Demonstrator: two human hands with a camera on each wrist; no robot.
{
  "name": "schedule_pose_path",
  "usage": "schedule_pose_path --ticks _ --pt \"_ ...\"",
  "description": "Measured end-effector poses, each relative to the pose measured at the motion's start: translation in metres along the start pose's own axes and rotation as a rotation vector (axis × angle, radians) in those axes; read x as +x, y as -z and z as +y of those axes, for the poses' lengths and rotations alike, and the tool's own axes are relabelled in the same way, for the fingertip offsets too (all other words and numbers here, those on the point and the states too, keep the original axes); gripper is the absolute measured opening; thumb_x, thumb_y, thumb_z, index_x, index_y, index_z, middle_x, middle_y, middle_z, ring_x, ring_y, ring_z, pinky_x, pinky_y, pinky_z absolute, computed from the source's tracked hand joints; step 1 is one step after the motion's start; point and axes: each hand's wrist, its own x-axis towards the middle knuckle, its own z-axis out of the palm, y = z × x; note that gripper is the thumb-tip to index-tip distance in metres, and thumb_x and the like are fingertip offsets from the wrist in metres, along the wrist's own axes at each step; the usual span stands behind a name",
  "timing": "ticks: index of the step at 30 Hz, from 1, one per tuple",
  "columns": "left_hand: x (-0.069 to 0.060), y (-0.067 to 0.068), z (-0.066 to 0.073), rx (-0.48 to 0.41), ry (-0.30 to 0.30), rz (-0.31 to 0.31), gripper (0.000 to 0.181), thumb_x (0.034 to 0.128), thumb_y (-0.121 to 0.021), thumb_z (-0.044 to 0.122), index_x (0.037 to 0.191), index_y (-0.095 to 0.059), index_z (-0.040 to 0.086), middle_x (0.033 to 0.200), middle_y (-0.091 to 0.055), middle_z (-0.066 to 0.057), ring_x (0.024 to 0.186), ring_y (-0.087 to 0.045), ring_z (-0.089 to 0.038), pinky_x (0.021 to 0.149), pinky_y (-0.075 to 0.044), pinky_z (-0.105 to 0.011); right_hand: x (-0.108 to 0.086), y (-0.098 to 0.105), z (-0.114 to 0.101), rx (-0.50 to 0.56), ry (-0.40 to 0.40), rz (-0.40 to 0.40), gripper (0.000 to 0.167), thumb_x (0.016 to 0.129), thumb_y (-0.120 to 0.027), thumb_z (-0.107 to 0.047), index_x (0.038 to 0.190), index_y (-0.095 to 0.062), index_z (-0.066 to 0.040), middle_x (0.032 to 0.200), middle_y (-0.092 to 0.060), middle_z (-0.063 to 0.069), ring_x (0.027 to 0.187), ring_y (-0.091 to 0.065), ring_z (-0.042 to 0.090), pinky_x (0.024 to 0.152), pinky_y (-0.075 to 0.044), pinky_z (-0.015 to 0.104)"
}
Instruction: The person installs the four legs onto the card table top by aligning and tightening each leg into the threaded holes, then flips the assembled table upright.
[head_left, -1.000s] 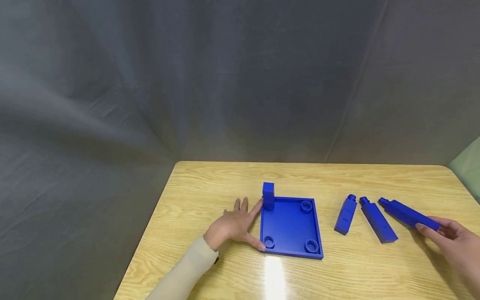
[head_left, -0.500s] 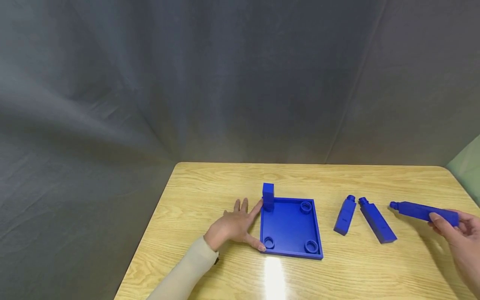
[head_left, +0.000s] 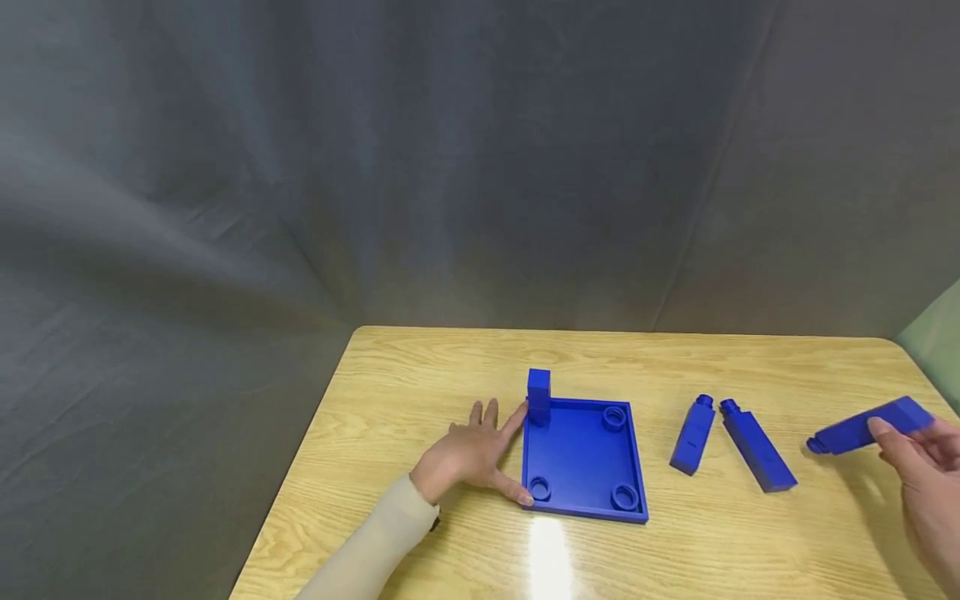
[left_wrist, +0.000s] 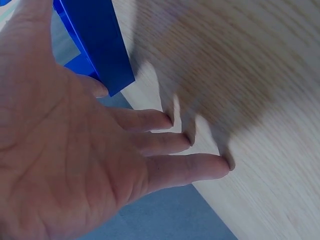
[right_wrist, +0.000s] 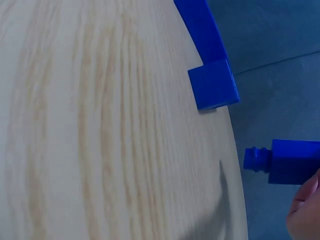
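A blue square tabletop [head_left: 577, 454] with a raised rim lies socket side up. One blue square leg [head_left: 538, 392] stands upright at its far left corner; round sockets show at the other corners. My left hand [head_left: 474, 454] rests at the tabletop's left side, fingers spread, thumb and index finger touching the rim. In the left wrist view, the palm [left_wrist: 75, 145] and fingers hold nothing. Off at the far right, my right hand [head_left: 926, 479] grips another blue leg [head_left: 855, 429] near its plain end. Its threaded end [right_wrist: 257, 160] points left and a little down.
Two more blue legs lie on the wooden table [head_left: 420, 367] between the tabletop and my right hand: a left one [head_left: 692, 437] and a right one [head_left: 759, 450]. A dark grey curtain [head_left: 480, 167] hangs behind the table's far edge.
My right hand has lifted the leg off the table, moved it right, and turned it so its threaded end dips lower. My left hand, the tabletop and the other legs stay put.
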Motion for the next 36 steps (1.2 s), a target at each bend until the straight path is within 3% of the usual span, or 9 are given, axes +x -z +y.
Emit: schedule_pose_path --ticks 4,6,10,14,21,27,36 --pt "0.001 -0.001 0.0 0.026 -0.003 0.01 0.145 0.0733 -0.08 0.086 0.177 0.004 0.031 0.178 -0.009 -0.029 0.161 -0.015 -0.052 0.113 -0.037 -0.077 -0.005 -0.006 -0.006 -0.142 -0.042 0.013 0.025 0.1 -0.066 0.018 0.108 -0.075 -0.004 0.089 -0.07 -0.001 0.068 -0.065 0.005 0.066 -0.051 0.01" --pt "0.001 -0.002 0.0 0.039 -0.009 0.017 0.145 0.0731 -0.08 0.087 0.177 0.003 0.031 0.178 -0.011 -0.029 0.161 -0.016 -0.053 0.112 -0.04 -0.075 -0.007 -0.009 -0.009 -0.151 -0.066 -0.009 0.026 0.1 -0.068 0.016 0.111 -0.075 -0.006 0.091 -0.07 -0.001 0.071 -0.065 0.004 0.068 -0.051 0.009" --pt "0.001 -0.002 -0.001 0.073 -0.022 0.033 0.145 0.0726 -0.078 0.089 0.178 0.001 0.029 0.177 -0.014 -0.03 0.159 -0.021 -0.054 0.099 -0.058 -0.057 -0.009 -0.018 -0.01 -0.187 -0.103 -0.039 0.024 0.099 -0.072 0.012 0.109 -0.076 -0.009 0.09 -0.07 -0.003 0.073 -0.066 0.002 0.069 -0.053 0.009" --pt "0.001 -0.004 -0.002 0.098 -0.034 0.052 0.145 0.0721 -0.076 0.091 0.178 0.0 0.028 0.176 -0.017 -0.031 0.158 -0.024 -0.054 0.084 -0.062 -0.043 -0.011 -0.025 -0.009 -0.18 -0.107 -0.07 0.022 0.099 -0.073 0.012 0.107 -0.076 -0.008 0.088 -0.072 -0.003 0.073 -0.068 0.003 0.07 -0.055 0.01" --pt "0.0 -0.005 -0.003 0.087 -0.054 0.081 0.144 0.0732 -0.076 0.09 0.178 -0.002 0.026 0.175 -0.018 -0.032 0.157 -0.025 -0.056 0.109 -0.052 -0.061 -0.016 -0.043 -0.006 -0.114 -0.121 -0.168 0.023 0.1 -0.072 0.012 0.113 -0.078 -0.006 0.091 -0.073 -0.001 0.076 -0.07 0.005 0.072 -0.056 0.012" --pt "0.0 -0.007 -0.006 0.088 -0.065 0.093 0.144 0.0733 -0.075 0.092 0.178 -0.001 0.027 0.175 -0.019 -0.032 0.157 -0.025 -0.056 0.112 -0.049 -0.061 -0.021 -0.06 0.0 -0.192 -0.133 -0.267 0.021 0.101 -0.073 0.006 0.114 -0.076 -0.01 0.09 -0.072 -0.003 0.078 -0.07 0.004 0.072 -0.056 0.011" --pt "0.001 -0.009 -0.006 0.103 -0.074 0.095 0.143 0.0738 -0.073 0.092 0.178 0.0 0.027 0.175 -0.019 -0.032 0.157 -0.027 -0.055 0.115 -0.046 -0.062 -0.028 -0.089 0.009 -0.267 -0.11 -0.32 0.016 0.101 -0.076 0.004 0.109 -0.074 -0.01 0.085 -0.067 -0.006 0.075 -0.063 0.002 0.07 -0.055 0.011"
